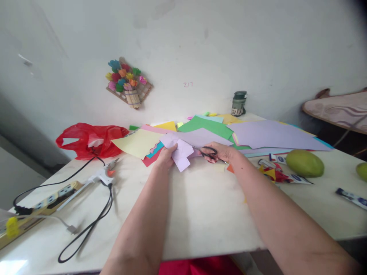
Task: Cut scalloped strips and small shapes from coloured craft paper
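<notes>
A light purple paper piece (181, 153) with cut, notched edges is pinched in my left hand (166, 156), near the middle of the table. To its right, my right hand (213, 152) is closed around the black handles of a pair of scissors (210, 151). The scissors lie at the right side of the purple paper; where exactly their blades are is hard to make out. Behind my hands are a pale yellow sheet (139, 143), a purple sheet (203, 135) and a green sheet (212, 128). Red and blue paper pieces show just left of the held paper.
A red plastic bag (110, 143) sits at the back left. Nearer are a glue gun (103, 173) with its black cord and a power strip (51, 199). On the right are stacked sheets (275, 133), wrappers (298, 178), a green fruit (304, 163) and a dark bottle (239, 103).
</notes>
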